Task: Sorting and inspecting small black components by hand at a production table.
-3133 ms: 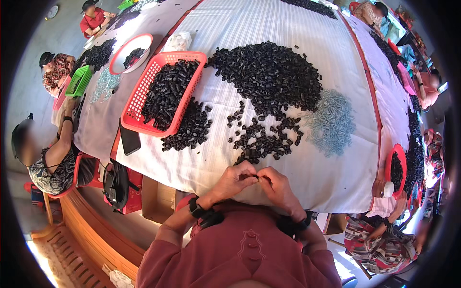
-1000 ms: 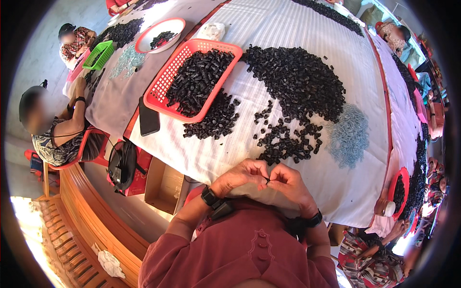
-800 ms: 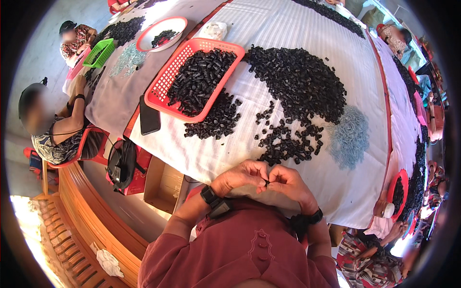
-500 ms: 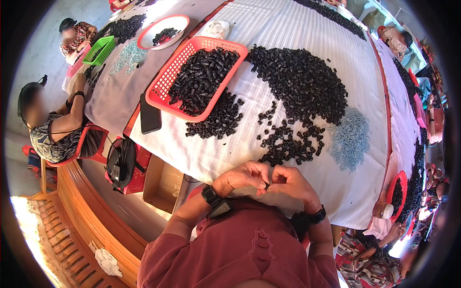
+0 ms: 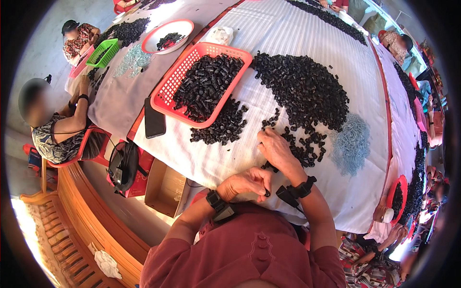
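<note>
Pinching a small black piece (image 5: 267,193) between thumb and fingertips, the left hand (image 5: 246,184) is held in the head view close to the person's body, in front of the near edge of the white cloth (image 5: 201,158). The right hand (image 5: 278,150) is apart from it, stretched forward over the cloth, its fingers curled down beside the loose black pieces (image 5: 307,149); whether they grip anything cannot be told. A dark band (image 5: 216,201) circles the left wrist, and another dark band (image 5: 303,188) the right.

Beyond the loose pieces lies a large black pile (image 5: 300,86), and to the right of both a heap of pale blue bits (image 5: 353,144). Left of the large pile stands a red lattice basket (image 5: 165,93), holding longer-looking black pieces (image 5: 206,86). A smaller black pile (image 5: 221,129) lies just beside its near right side, and a dark phone (image 5: 154,118) lies flat at its left. A crumpled whitish bag (image 5: 220,35) sits just behind the basket.

Farther left are a white bowl (image 5: 156,39) with a red rim, some black pieces inside, and a green basket (image 5: 108,53) near a seated co-worker (image 5: 57,137).
</note>
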Demonstrator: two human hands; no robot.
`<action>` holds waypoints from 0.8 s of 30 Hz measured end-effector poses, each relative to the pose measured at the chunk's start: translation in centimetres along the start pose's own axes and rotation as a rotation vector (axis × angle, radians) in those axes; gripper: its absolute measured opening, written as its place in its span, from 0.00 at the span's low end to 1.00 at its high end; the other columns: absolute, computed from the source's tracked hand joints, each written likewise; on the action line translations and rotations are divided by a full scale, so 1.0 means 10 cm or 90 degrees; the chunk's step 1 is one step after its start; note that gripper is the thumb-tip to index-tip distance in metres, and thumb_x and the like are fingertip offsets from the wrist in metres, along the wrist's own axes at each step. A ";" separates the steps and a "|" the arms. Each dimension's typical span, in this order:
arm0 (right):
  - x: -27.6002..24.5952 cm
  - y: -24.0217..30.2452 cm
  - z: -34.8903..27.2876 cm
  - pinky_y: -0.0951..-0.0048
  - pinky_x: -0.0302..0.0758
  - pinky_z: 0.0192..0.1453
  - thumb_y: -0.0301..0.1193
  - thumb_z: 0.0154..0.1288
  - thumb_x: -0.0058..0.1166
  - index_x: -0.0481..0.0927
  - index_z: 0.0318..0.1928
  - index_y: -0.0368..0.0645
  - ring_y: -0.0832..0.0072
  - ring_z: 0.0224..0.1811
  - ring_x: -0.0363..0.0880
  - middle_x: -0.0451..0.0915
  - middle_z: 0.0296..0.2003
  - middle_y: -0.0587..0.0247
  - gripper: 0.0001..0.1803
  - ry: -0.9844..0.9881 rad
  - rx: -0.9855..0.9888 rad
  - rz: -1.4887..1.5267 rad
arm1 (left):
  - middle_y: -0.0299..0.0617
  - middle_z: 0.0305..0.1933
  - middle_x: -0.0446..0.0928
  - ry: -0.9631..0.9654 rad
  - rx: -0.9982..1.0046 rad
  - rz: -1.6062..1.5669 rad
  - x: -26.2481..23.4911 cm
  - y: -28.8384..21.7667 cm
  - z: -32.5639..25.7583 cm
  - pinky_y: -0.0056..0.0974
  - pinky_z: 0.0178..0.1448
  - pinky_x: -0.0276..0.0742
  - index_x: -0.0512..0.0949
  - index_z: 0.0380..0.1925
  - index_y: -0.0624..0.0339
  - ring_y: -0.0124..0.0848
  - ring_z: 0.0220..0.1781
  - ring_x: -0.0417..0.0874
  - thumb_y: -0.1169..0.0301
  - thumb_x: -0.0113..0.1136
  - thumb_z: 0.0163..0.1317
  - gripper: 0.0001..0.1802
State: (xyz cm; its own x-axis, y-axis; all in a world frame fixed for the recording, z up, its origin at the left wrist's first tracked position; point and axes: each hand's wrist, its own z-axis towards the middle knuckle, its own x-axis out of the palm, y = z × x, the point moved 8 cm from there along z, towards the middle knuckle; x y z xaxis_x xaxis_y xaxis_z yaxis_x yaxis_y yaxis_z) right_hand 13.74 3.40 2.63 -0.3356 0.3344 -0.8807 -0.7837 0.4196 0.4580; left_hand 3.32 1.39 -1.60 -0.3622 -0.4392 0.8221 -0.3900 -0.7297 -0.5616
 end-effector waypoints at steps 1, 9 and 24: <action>0.05 -0.01 0.02 0.59 0.73 0.46 0.24 0.54 0.50 0.71 0.38 0.35 0.54 0.43 0.73 0.71 0.34 0.52 0.10 0.031 0.014 -0.010 | 0.45 0.27 0.77 -0.006 -0.004 -0.001 0.00 0.00 0.00 0.33 0.30 0.79 0.75 0.29 0.67 0.31 0.27 0.81 0.76 0.63 0.53 0.07; -0.21 -0.01 -0.19 0.60 0.73 0.39 0.21 0.54 0.46 0.70 0.38 0.37 0.55 0.36 0.73 0.71 0.32 0.53 0.08 -0.090 -0.037 0.066 | 0.47 0.28 0.77 -0.056 0.057 -0.002 -0.05 -0.06 0.01 0.34 0.33 0.78 0.74 0.33 0.67 0.32 0.29 0.81 0.75 0.61 0.55 0.08; -0.26 -0.22 -1.14 0.80 0.72 0.35 0.20 0.62 0.47 0.73 0.42 0.37 0.81 0.32 0.75 0.75 0.32 0.64 0.07 -0.134 0.186 0.534 | 0.42 0.32 0.78 -0.257 0.180 0.140 -0.25 -0.17 0.03 0.33 0.39 0.76 0.74 0.37 0.65 0.28 0.32 0.79 0.76 0.55 0.62 0.05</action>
State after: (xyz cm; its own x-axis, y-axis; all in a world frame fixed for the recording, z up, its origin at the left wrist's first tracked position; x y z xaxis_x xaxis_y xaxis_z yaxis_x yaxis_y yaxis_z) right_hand 10.38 -7.99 2.49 -0.6108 0.7613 -0.2175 -0.1522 0.1567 0.9758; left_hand 5.13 3.57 -2.66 -0.0334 -0.7237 0.6893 -0.0790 -0.6856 -0.7237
